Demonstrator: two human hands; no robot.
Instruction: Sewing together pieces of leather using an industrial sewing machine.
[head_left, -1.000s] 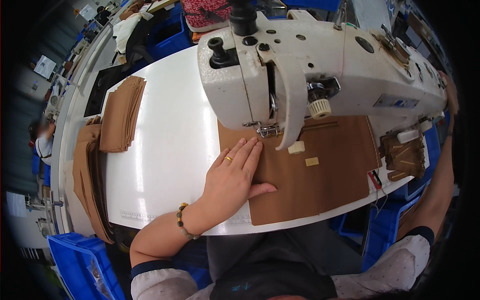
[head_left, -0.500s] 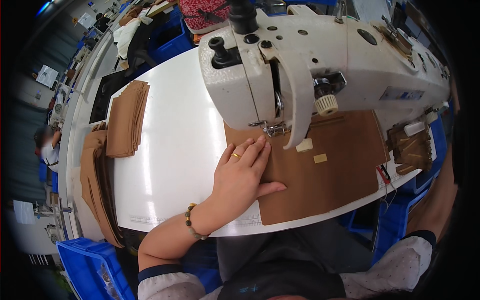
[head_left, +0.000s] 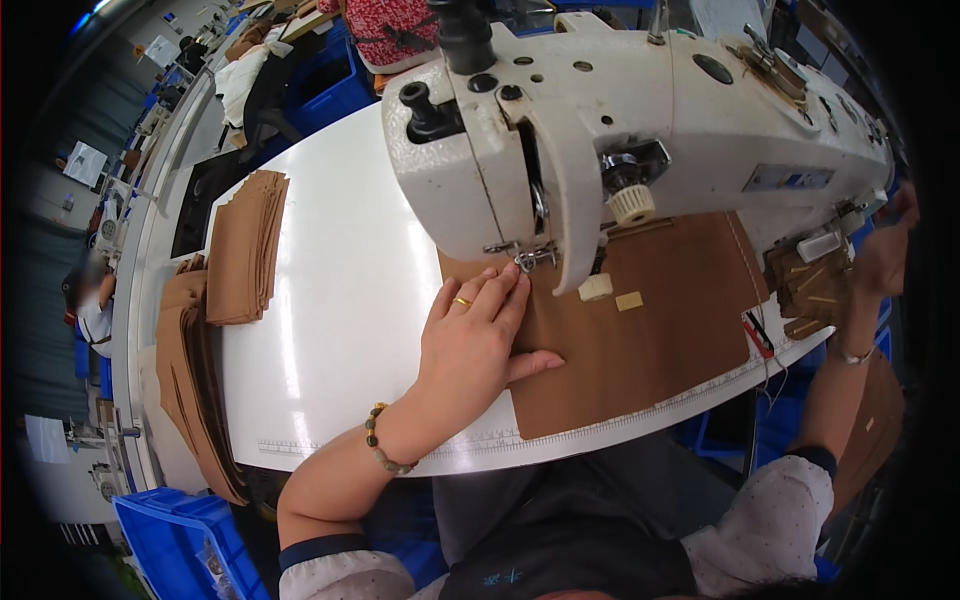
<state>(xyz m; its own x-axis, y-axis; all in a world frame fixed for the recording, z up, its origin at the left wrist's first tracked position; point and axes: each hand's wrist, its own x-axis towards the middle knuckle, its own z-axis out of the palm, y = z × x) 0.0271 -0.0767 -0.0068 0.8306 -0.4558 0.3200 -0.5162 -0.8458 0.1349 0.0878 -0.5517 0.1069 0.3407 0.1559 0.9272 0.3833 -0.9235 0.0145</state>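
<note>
My left hand point(head_left: 478, 325) lies on a brown fabric piece point(head_left: 645, 370), fingers stretched toward the presser foot point(head_left: 530, 262) of the white sewing machine point(head_left: 690, 120), their tips right beside it. The piece reaches under the machine head and carries a small yellow patch point(head_left: 628, 301). My right hand point(head_left: 882, 258) is raised at the machine's right end, blurred; I cannot make out its fingers or whether it holds anything. A red-and-black tool point(head_left: 758, 340) lies at the piece's right edge.
Brown stacks point(head_left: 242, 250) point(head_left: 190, 370) lie along the white table's point(head_left: 310, 300) left side. Small brown pieces point(head_left: 808, 290) sit at right, blue bins point(head_left: 165, 515) below the edge. Behind are a red patterned cushion point(head_left: 385, 35) and a person point(head_left: 95, 315) at left.
My right hand and forearm have swung inward and up at the machine's right end. My left fingertips have edged slightly toward the presser foot, the hand still resting on the fabric.
</note>
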